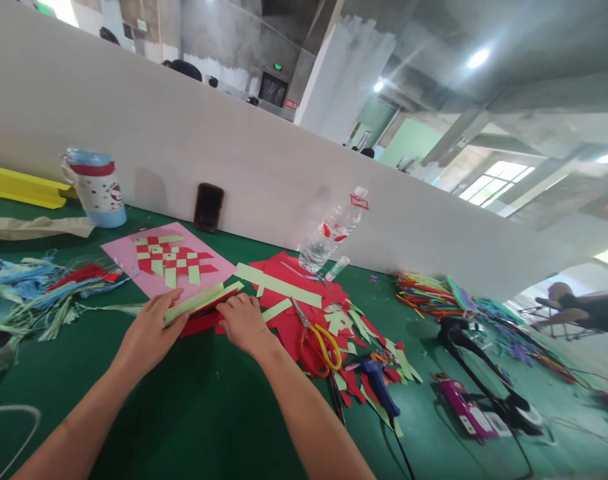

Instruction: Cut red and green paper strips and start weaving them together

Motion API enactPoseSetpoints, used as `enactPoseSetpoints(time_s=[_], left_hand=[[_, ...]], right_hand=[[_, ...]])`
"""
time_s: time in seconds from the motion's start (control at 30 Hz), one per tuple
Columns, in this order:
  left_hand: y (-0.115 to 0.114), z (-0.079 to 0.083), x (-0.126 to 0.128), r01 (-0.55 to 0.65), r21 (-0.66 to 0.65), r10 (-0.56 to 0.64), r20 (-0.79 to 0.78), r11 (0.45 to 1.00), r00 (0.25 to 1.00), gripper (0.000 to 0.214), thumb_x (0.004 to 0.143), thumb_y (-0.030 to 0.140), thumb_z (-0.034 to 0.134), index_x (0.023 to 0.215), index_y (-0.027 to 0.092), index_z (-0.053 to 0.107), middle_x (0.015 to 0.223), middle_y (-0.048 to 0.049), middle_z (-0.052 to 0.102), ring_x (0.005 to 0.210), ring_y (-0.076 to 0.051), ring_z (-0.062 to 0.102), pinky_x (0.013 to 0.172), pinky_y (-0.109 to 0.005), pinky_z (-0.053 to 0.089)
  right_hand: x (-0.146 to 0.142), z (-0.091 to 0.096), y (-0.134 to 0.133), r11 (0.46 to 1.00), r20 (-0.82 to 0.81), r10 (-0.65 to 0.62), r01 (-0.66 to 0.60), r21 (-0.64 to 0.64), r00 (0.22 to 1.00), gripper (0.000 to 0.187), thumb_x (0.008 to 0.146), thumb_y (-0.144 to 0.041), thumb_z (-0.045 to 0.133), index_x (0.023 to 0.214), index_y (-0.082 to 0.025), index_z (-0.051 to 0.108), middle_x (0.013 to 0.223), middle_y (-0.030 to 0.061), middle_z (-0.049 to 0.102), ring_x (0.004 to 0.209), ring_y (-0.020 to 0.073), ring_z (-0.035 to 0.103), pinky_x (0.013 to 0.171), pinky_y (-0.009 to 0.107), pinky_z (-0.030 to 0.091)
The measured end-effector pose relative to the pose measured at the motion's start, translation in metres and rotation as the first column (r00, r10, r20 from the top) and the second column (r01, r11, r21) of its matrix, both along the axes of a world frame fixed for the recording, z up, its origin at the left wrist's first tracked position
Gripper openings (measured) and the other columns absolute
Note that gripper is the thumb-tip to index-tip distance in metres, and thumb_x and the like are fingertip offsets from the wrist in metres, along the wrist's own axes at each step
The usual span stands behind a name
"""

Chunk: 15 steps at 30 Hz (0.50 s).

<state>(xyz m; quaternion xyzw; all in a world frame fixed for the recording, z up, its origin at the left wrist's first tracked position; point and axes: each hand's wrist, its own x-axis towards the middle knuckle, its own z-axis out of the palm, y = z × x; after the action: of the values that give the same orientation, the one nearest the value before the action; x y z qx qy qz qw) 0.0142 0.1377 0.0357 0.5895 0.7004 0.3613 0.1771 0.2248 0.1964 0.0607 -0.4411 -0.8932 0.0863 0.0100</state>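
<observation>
My left hand (151, 333) pinches a folded light green paper strip (197, 303) at its left end, thumb in front and fingers behind. A red layer shows along the strip's lower side. Curled fingers of my right hand (244, 323) grip the right end of the same folded paper; their tips are partly hidden. Red paper (201, 325) lies on the table under the strip. Just behind it, a red and green woven paper fish (171, 257) rests on a pink sheet (124, 250). Yellow-handled scissors (327, 347) lie on red and green scraps (284, 273) to the right.
A water bottle (334, 230), a glue stick (337, 268), a phone (209, 207) and a blue-white cup (95, 190) stand along the partition. A glue gun (379, 383), a purple box (467, 408) and a black stand (489, 373) are right; tangled threads (59, 287) lie left.
</observation>
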Motion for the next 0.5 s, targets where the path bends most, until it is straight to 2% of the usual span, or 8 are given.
enactPoseSetpoints(time_s=[0.07, 0.17, 0.27, 0.33, 0.4, 0.5], left_hand=[[-0.002, 0.002, 0.001, -0.015, 0.033, 0.015, 0.003, 0.999, 1.0, 0.059, 0.092, 0.053, 0.048, 0.139, 0.02, 0.063, 0.137, -0.0165, 0.07, 0.121, -0.037, 0.068, 0.095, -0.046, 0.055], [-0.004, 0.005, 0.003, -0.017, 0.098, 0.016, 0.008, 0.995, 1.0, 0.055, 0.092, 0.054, 0.048, 0.133, 0.02, 0.065, 0.138, -0.0175, 0.069, 0.131, -0.041, 0.06, 0.109, -0.052, 0.048], [-0.006, 0.008, 0.005, -0.009, 0.149, 0.005, 0.028, 0.989, 1.0, 0.053, 0.091, 0.055, 0.05, 0.127, 0.02, 0.067, 0.134, -0.018, 0.071, 0.135, -0.042, 0.056, 0.117, -0.055, 0.041], [-0.009, 0.012, 0.005, -0.018, 0.17, 0.008, 0.056, 0.985, 0.998, 0.052, 0.092, 0.057, 0.05, 0.126, 0.021, 0.067, 0.132, -0.0173, 0.072, 0.136, -0.041, 0.056, 0.118, -0.055, 0.039], [-0.011, 0.016, 0.006, -0.036, 0.179, 0.018, 0.097, 0.983, 0.995, 0.052, 0.095, 0.059, 0.046, 0.125, 0.022, 0.066, 0.132, -0.0162, 0.072, 0.131, -0.039, 0.059, 0.116, -0.053, 0.042], [-0.016, 0.018, 0.013, -0.017, 0.161, -0.01, 0.166, 0.987, 0.986, 0.052, 0.099, 0.062, 0.042, 0.126, 0.023, 0.064, 0.126, -0.0126, 0.075, 0.114, -0.032, 0.071, 0.1, -0.043, 0.054]], right_hand=[[0.002, 0.002, 0.002, 1.0, -0.017, 0.002, -0.002, -0.01, 1.0, 0.02, 0.101, -0.027, 0.069, 0.121, -0.027, 0.073, 0.123, 0.0076, 0.073, 0.125, 0.0303, 0.056, 0.106, 0.051, 0.044], [0.005, 0.006, 0.002, 1.0, -0.083, 0.024, -0.024, -0.006, 0.996, 0.013, 0.096, -0.021, 0.072, 0.107, -0.027, 0.075, 0.115, 0.0047, 0.073, 0.12, 0.0283, 0.058, 0.104, 0.047, 0.044], [0.013, 0.014, -0.002, 0.998, -0.204, 0.052, -0.045, 0.035, 0.978, 0.014, 0.091, -0.012, 0.073, 0.095, -0.026, 0.074, 0.11, 0.0025, 0.074, 0.118, 0.0245, 0.06, 0.106, 0.04, 0.044], [0.021, 0.02, -0.007, 0.997, -0.305, 0.042, -0.018, 0.079, 0.951, 0.016, 0.09, -0.01, 0.071, 0.093, -0.025, 0.073, 0.109, 0.0024, 0.075, 0.118, 0.0228, 0.062, 0.108, 0.037, 0.044], [0.03, 0.024, -0.016, 0.991, -0.406, -0.012, 0.066, 0.12, 0.914, 0.014, 0.096, -0.011, 0.066, 0.097, -0.024, 0.072, 0.109, 0.0046, 0.075, 0.115, 0.0233, 0.064, 0.105, 0.036, 0.047], [0.039, 0.023, -0.037, 0.971, -0.506, -0.107, 0.2, 0.133, 0.856, 0.019, 0.109, -0.02, 0.05, 0.109, -0.02, 0.069, 0.1, 0.0073, 0.074, 0.094, 0.0218, 0.069, 0.084, 0.031, 0.054]])
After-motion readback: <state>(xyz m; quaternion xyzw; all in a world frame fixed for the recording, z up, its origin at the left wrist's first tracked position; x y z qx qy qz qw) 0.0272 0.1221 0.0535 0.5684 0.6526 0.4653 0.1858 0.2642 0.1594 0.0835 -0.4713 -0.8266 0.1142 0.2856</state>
